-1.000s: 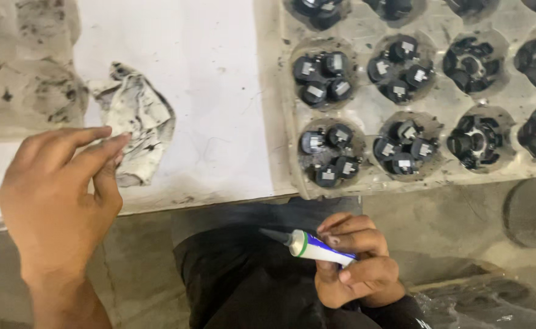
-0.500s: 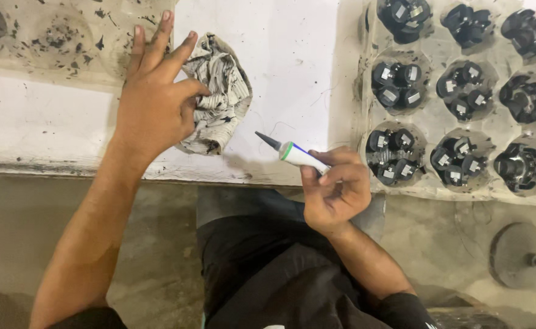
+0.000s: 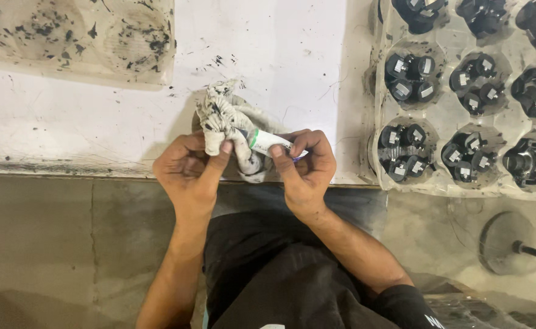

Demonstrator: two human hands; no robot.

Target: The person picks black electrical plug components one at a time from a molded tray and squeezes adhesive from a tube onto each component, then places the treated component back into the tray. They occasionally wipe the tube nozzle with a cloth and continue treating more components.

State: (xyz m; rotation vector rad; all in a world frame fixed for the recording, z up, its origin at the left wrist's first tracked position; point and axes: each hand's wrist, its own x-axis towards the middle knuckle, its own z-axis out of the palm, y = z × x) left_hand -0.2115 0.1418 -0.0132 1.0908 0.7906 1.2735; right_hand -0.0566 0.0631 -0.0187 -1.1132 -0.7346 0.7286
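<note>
My left hand [image 3: 190, 169] grips a dirty, grey-stained white rag [image 3: 226, 117] at the near edge of the white tabletop [image 3: 97, 128]. The rag is bunched around the tip of a small white tube with a green band [image 3: 267, 141]. My right hand [image 3: 304, 167] holds that tube by its rear end, pointing its tip leftwards into the cloth. Both hands are close together, right over the table's front edge and above my lap.
A moulded tray [image 3: 446, 122] at the right holds several round pockets filled with small black parts. A stained clear tray [image 3: 73, 36] lies at the top left. A round metal base with a rod [image 3: 511, 244] stands on the floor at the lower right.
My left hand has lifted the rag and pulled it toward me. My right hand has brought the tube's tip into the cloth. The view has shifted a little to the left.
</note>
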